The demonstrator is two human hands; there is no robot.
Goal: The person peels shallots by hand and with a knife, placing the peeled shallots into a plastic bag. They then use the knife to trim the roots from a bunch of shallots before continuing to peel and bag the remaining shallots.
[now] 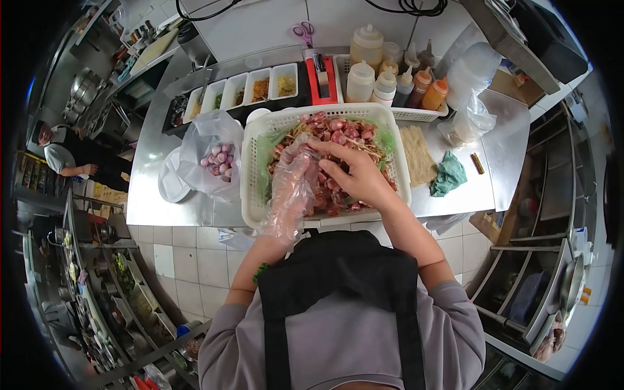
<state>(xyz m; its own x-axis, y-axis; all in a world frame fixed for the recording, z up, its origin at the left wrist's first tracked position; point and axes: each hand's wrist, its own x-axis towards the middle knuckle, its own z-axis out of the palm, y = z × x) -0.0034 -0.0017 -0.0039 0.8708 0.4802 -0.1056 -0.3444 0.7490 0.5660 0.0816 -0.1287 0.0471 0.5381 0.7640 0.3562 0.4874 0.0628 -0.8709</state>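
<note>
My left hand [292, 175] wears a loose, clear plastic glove [283, 201] that wrinkles down to the wrist. It is raised over a white plastic basket [251, 203] of reddish shallots [338, 136], which has green netting [385, 138] along its inner sides. My bare right hand [354, 170] reaches across from the right, fingers bent onto the gloved fingers and pinching the plastic there. The folds and the right fingers partly cover the left fingertips. Left of the basket, an opened clear bag [195, 153] contains cleaned purple shallots [219, 160].
Behind the basket stand white ingredient tubs [284, 80], a red holder [323, 91] and a rack of squeeze bottles [361, 82]. A green cloth [448, 174] and a brown scouring pad [416, 156] lie to the right. White lids [172, 177] are at left. Another person [78, 153] stands far left.
</note>
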